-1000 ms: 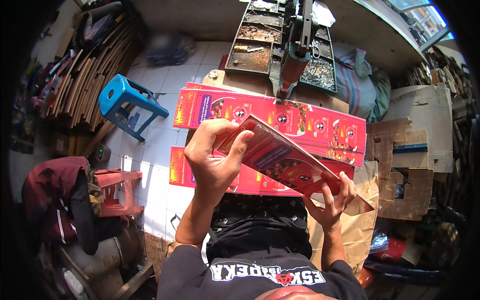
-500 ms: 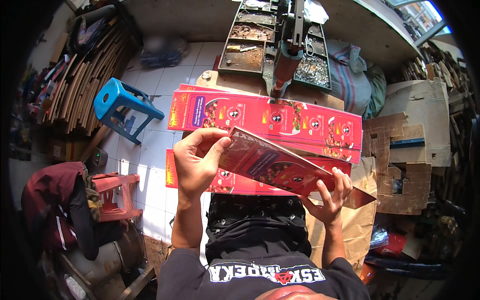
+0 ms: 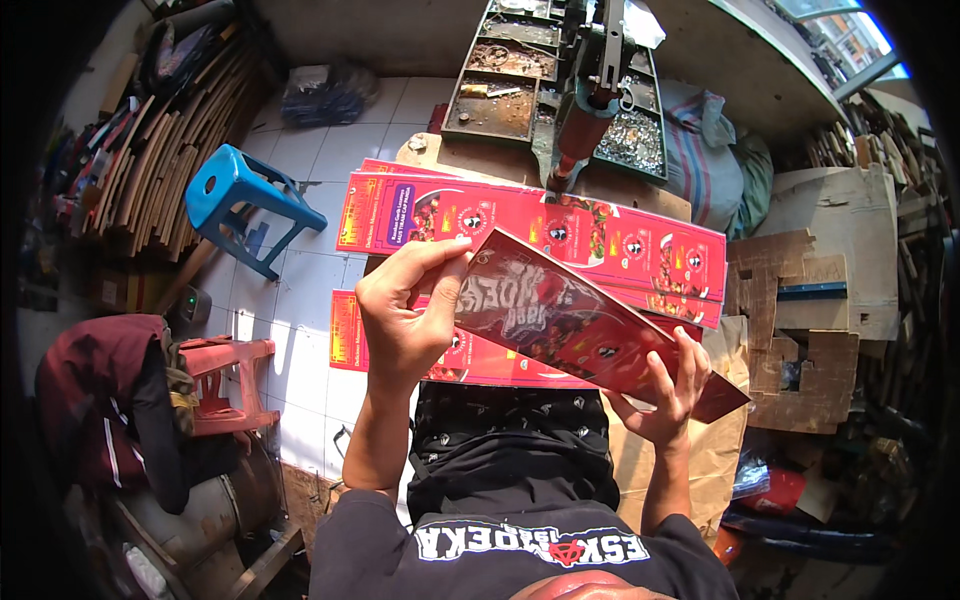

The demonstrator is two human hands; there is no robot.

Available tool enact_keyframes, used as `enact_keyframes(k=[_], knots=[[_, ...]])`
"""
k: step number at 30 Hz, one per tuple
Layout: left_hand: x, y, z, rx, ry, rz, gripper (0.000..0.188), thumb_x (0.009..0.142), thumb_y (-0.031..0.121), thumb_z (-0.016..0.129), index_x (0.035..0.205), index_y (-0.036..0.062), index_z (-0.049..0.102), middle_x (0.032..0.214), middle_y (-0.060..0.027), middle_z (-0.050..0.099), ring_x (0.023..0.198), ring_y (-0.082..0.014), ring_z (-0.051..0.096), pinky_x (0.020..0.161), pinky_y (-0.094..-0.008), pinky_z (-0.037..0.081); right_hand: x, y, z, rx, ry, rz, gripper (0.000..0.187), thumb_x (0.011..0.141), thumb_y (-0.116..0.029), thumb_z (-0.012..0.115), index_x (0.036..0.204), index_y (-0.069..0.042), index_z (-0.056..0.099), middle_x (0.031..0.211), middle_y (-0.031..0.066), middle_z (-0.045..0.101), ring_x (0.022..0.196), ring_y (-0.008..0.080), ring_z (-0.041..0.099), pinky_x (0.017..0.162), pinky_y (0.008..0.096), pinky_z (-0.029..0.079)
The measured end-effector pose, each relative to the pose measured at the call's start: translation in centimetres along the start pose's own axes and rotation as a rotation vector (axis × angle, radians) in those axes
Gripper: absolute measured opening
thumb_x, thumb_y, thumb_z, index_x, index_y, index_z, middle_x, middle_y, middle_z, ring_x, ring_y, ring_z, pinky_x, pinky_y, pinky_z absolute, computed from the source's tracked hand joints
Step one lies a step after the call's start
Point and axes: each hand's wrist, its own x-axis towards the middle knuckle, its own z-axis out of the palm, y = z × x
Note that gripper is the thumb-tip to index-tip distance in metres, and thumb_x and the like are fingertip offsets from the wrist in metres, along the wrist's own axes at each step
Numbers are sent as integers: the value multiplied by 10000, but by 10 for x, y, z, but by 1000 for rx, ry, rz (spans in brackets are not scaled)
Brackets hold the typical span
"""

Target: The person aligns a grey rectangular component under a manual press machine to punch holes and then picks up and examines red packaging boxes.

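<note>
A long glossy red printed panel (image 3: 570, 330) is held tilted above my lap, its shiny face mirroring the white lettering of my shirt. My left hand (image 3: 415, 310) pinches the panel's upper left corner between thumb and fingers. Near the other end, my right hand (image 3: 668, 395) grips the panel, fingers over its face and thumb at the lower edge. Beyond it, a stack of similar red panels (image 3: 380, 215) lies on the wooden work surface under the press (image 3: 580, 140). Another red panel (image 3: 345, 335) lies closer to me, partly covered by the held one and my left hand.
Sectioned trays (image 3: 500, 110) with small metal bits flank the press. A blue stool (image 3: 225, 185) and a red stool (image 3: 235, 375) stand on the left. Cut boards (image 3: 790, 260) and brown paper (image 3: 725, 450) are on the right; stacked boards (image 3: 170, 165) lean far left.
The held panel has tipped so its face now shows the shirt's reflection more strongly. Its left end and my left hand have shifted slightly right. Both hands keep their hold.
</note>
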Motion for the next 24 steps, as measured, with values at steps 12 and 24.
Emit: enact_keyframes(k=[12,24], knots=[[-1,-7,2,306,57,368,171,836,-56,744,991,1,700,923,-132,716,822,-213,728,733,-290,583,0,-4,4,38,0,15,803,703,-465,859,1393,-212,536,1457,243,480,1258,424,492,1033,546,384],[5,-4,-6,486,-99,437,189,822,-27,755,975,26,659,898,-121,689,780,-279,704,651,-343,570,-1,-4,1,16,-2,14,762,713,-463,850,1376,-230,556,1459,211,491,1264,406,497,1037,546,383]])
